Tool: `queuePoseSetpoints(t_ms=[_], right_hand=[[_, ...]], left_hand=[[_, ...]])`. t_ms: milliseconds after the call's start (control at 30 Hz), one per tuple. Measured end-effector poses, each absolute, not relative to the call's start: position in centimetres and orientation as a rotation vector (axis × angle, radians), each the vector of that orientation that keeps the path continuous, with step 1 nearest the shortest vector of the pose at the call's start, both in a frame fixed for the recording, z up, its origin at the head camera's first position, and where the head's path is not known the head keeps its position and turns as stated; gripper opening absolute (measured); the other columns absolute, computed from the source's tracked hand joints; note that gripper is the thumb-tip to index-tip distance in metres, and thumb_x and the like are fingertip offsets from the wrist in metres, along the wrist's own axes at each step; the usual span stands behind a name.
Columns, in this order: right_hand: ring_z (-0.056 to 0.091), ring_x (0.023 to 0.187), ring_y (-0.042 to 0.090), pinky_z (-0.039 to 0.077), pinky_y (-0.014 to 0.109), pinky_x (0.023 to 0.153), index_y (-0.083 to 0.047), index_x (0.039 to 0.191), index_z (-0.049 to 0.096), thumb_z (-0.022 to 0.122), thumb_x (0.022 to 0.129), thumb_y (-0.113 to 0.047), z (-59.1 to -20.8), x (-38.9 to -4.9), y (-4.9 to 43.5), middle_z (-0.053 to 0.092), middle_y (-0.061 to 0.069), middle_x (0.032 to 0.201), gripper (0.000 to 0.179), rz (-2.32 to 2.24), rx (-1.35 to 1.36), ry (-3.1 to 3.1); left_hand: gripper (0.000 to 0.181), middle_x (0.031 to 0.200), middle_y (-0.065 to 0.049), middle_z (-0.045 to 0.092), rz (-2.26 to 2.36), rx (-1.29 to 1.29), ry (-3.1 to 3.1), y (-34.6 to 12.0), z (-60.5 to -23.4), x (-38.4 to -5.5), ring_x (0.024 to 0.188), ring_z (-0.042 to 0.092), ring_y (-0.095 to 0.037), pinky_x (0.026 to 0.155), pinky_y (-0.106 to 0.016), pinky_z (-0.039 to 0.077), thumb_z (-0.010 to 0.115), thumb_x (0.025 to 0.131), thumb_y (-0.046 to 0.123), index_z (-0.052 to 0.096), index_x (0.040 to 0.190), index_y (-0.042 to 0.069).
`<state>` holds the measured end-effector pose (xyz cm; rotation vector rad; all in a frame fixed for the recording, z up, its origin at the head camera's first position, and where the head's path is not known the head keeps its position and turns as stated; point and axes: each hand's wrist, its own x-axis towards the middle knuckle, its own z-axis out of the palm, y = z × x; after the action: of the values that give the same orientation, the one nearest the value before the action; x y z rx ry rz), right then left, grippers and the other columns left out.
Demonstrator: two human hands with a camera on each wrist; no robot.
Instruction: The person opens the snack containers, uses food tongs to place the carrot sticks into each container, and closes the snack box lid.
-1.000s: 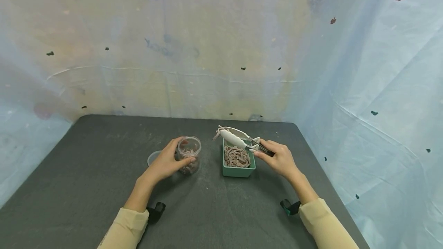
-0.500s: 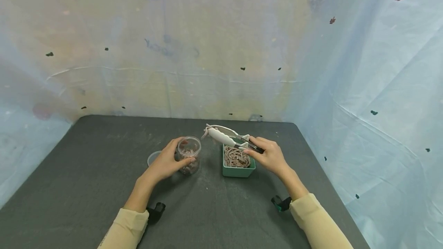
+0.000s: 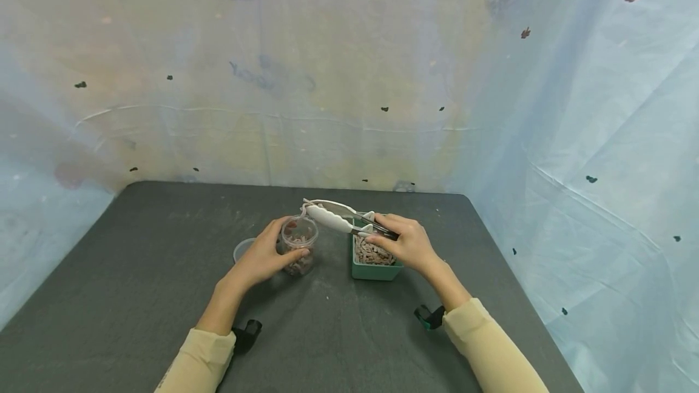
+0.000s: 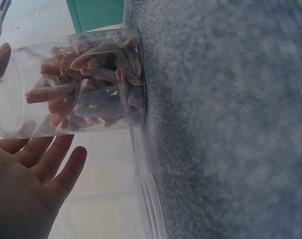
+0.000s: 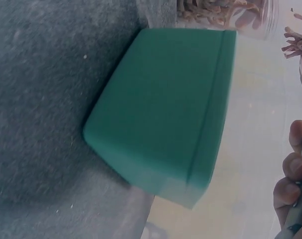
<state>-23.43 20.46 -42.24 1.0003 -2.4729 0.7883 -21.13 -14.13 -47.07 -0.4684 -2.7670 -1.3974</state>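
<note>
Head: grips clear jar (image 3: 301, 267) between left-hand (image 3: 266, 256) thumb and fingers, short of tabletop's (image 3: 327, 332) far edge; holds tongs (image 3: 330, 218) in right-hand (image 3: 406, 242) clasp, strips (image 3: 304, 207) near jar's mouth. Left wrist: shows brownish pieces (image 4: 98, 79) inside. Right wrist: shows fingers curled on tongs, beyond green box (image 5: 161, 99).

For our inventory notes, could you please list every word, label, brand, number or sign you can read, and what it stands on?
No text can be read.
Backdrop: faint blue marks, too blurred to read.
Left sleeve: dark marks, too small to read.
Jar, box, tongs: no text visible.
</note>
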Motion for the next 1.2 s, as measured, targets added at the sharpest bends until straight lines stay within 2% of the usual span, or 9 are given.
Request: queuePoseSetpoints(t_ms=[33, 100, 267, 467, 700, 967, 1200], right_hand=[[0.072, 0.087, 0.023, 0.057, 0.041, 0.071, -0.002, 0.14, 0.065, 0.084, 0.089, -0.026, -42.2, -23.5, 20.3, 0.073, 0.016, 0.124, 0.06, 0.786, 0.992, -2.479], [0.068, 0.079, 0.02, 0.055, 0.038, 0.066, -0.003, 0.141, 0.065, 0.084, 0.089, -0.026, -42.2, -23.5, 19.9, 0.074, 0.015, 0.122, 0.06, 0.781, 0.984, -2.489], [0.051, 0.064, 0.012, 0.042, 0.03, 0.057, -0.005, 0.14, 0.066, 0.085, 0.088, -0.025, -42.3, -23.7, 19.1, 0.074, 0.009, 0.11, 0.059, 0.757, 0.969, -2.514], [0.065, 0.074, 0.016, 0.053, 0.036, 0.063, -0.007, 0.14, 0.067, 0.084, 0.088, -0.029, -42.3, -23.7, 18.7, 0.074, 0.008, 0.112, 0.058, 0.698, 0.961, -2.527], [0.043, 0.06, 0.007, 0.033, 0.024, 0.054, -0.006, 0.138, 0.068, 0.083, 0.089, -0.031, -42.0, -23.8, 18.8, 0.067, 0.004, 0.092, 0.057, 0.603, 1.022, -2.493], [0.041, 0.057, 0.006, 0.03, 0.021, 0.05, -0.007, 0.133, 0.072, 0.085, 0.086, -0.035, -41.3, -24.0, 18.7, 0.066, 0.003, 0.088, 0.056, 0.431, 1.116, -2.386], [0.047, 0.055, 0.007, 0.032, 0.022, 0.047, -0.011, 0.13, 0.074, 0.085, 0.084, -0.039, -40.5, -24.2, 18.4, 0.068, 0.0, 0.093, 0.055, 0.306, 1.181, -2.299]], left_hand=[[0.095, 0.159, -0.018, 0.039, -1.394, -0.469, -2.77, -14.1, -47.1, -21.1, 0.145, 0.041, -0.044, 0.109, -0.067, 0.042, 0.075, 0.092, 0.058, 0.029, 0.162, 0.011], [0.097, 0.16, -0.019, 0.037, -1.383, -0.466, -2.78, -14.2, -47.1, -21.2, 0.145, 0.04, -0.045, 0.109, -0.068, 0.041, 0.074, 0.093, 0.058, 0.028, 0.163, 0.01], [0.1, 0.164, -0.022, 0.031, -1.358, -0.435, -2.812, -14.2, -47.1, -21.3, 0.147, 0.037, -0.048, 0.109, -0.07, 0.04, 0.074, 0.092, 0.06, 0.025, 0.164, 0.009], [0.104, 0.166, -0.025, 0.027, -1.333, -0.416, -2.844, -14.2, -47.0, -21.3, 0.147, 0.035, -0.05, 0.109, -0.071, 0.039, 0.072, 0.092, 0.062, 0.023, 0.165, 0.006], [0.104, 0.167, -0.024, 0.025, -1.353, -0.419, -2.837, -14.3, -47.1, -21.3, 0.147, 0.036, -0.05, 0.109, -0.07, 0.039, 0.073, 0.092, 0.061, 0.022, 0.165, 0.007], [0.105, 0.166, -0.025, 0.026, -1.36, -0.42, -2.833, -14.5, -47.0, -21.3, 0.148, 0.033, -0.05, 0.11, -0.07, 0.038, 0.073, 0.092, 0.062, 0.022, 0.165, 0.006], [0.107, 0.167, -0.026, 0.024, -1.345, -0.412, -2.843, -14.4, -47.0, -21.2, 0.149, 0.031, -0.05, 0.111, -0.07, 0.037, 0.073, 0.091, 0.063, 0.021, 0.165, 0.004]])
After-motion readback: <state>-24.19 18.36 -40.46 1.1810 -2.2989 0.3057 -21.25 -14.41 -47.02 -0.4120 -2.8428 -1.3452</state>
